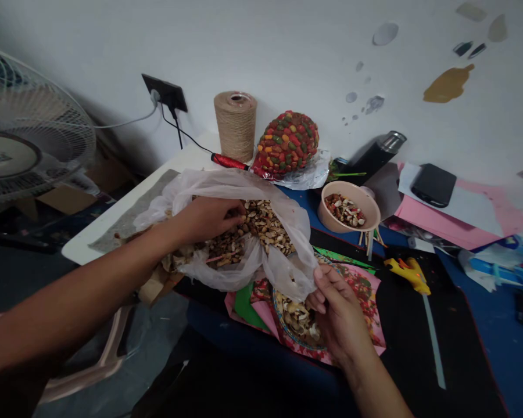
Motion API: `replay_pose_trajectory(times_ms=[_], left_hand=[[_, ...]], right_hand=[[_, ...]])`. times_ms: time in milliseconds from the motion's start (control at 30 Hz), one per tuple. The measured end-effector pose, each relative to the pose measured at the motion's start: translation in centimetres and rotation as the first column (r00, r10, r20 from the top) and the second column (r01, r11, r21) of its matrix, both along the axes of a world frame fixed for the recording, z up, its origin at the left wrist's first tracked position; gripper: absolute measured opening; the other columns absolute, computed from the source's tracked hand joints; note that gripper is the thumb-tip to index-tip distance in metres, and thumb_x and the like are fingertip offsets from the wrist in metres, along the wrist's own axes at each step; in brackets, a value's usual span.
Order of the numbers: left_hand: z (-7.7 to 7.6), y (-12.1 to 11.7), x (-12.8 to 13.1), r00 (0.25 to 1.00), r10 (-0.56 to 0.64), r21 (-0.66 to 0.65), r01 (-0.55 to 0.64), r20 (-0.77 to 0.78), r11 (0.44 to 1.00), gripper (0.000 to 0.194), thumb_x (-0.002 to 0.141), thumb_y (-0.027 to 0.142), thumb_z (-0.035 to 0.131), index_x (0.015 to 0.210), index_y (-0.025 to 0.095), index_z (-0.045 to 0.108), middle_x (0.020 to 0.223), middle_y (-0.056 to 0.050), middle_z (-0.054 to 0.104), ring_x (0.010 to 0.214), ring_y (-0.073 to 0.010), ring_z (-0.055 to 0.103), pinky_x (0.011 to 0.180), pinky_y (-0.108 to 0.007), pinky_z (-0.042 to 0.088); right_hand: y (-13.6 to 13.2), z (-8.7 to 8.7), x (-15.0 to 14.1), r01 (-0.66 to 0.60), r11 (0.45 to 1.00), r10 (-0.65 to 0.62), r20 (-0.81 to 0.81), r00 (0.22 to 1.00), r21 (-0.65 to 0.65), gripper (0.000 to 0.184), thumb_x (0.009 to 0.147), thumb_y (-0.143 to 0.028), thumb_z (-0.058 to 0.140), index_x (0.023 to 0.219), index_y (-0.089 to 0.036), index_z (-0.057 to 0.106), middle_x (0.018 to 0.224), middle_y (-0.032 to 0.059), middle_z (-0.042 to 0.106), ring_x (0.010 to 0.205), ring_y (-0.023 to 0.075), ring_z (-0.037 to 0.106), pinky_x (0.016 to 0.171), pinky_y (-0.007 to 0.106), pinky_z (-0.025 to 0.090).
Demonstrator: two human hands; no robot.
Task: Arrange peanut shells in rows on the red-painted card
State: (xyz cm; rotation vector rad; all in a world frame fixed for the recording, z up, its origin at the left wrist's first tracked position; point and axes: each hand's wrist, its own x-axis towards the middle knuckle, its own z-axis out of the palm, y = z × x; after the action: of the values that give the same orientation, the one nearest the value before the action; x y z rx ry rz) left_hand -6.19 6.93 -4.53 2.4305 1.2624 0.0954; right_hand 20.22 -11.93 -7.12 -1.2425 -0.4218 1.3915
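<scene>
My left hand [220,217] reaches into a clear plastic bag [287,215] full of small tan and brown nut shells [270,226]. Its thumb and fingers are curled together against the shells, and what they hold, if anything, is hidden. With closed fingers, my right hand [335,296] grips the bag's near right edge. Under that edge, a round blue-rimmed plate [279,316] bears paler shell pieces [303,322], partly covered by the bag and my right hand. Pink, red-patterned paper [366,290] lies beneath the plate.
Behind the bag stand a twine spool [235,125] and a round object covered in coloured shells [290,139]. A pink bowl [353,200] holds more shells. To the right are a yellow glue gun [407,273], a black flask [377,154] and a black phone-like object [433,184]. A fan [30,133] stands left.
</scene>
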Motion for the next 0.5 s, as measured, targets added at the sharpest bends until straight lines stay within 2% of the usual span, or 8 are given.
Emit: replay_pose_trajectory(times_ms=[133,200,400,500], left_hand=[[1.1,-1.1,0.6,0.981,-0.037,-0.153,0.067,0.192,0.986,0.032,0.097,0.046,0.056,0.108,0.026,0.079,0.105,0.001,0.083,0.096,-0.0205,0.076,0.087,-0.028,0.053],[1.5,-1.5,1.0,0.979,-0.048,-0.155,0.079,0.196,0.985,0.032,0.097,0.045,0.055,0.106,0.026,0.08,0.103,0.001,0.084,0.095,-0.0203,0.076,0.087,-0.028,0.052],[0.8,-0.9,0.5,1.0,-0.011,0.034,0.01,0.01,0.999,0.032,0.1,0.039,0.053,0.114,0.028,0.079,0.11,-0.001,0.083,0.1,-0.0239,0.076,0.089,-0.032,0.053],[0.4,-0.6,0.3,0.994,-0.013,0.133,0.028,-0.111,0.991,0.032,0.101,0.034,0.052,0.119,0.028,0.078,0.117,-0.003,0.082,0.108,-0.0268,0.075,0.094,-0.036,0.054]], right_hand=[[0.3,0.2,-0.1,0.003,1.0,-0.003,0.015,1.0,0.001,0.05,0.067,-0.053,0.103,0.079,-0.02,0.068,0.053,-0.01,0.041,0.047,0.0044,0.028,0.049,0.02,0.025],[0.4,0.3,-0.2,0.009,1.0,-0.009,0.012,1.0,0.003,0.05,0.066,-0.053,0.104,0.079,-0.02,0.068,0.053,-0.0102,0.041,0.047,0.0042,0.028,0.048,0.019,0.025],[0.4,0.2,-0.3,0.005,1.0,-0.005,0.009,1.0,-0.002,0.05,0.066,-0.054,0.103,0.081,-0.021,0.069,0.052,-0.0104,0.039,0.047,0.0042,0.027,0.048,0.019,0.025],[0.3,0.0,-0.2,0.011,1.0,-0.011,0.02,1.0,0.0,0.049,0.066,-0.053,0.103,0.081,-0.02,0.07,0.054,-0.0099,0.04,0.048,0.0044,0.027,0.048,0.019,0.025]])
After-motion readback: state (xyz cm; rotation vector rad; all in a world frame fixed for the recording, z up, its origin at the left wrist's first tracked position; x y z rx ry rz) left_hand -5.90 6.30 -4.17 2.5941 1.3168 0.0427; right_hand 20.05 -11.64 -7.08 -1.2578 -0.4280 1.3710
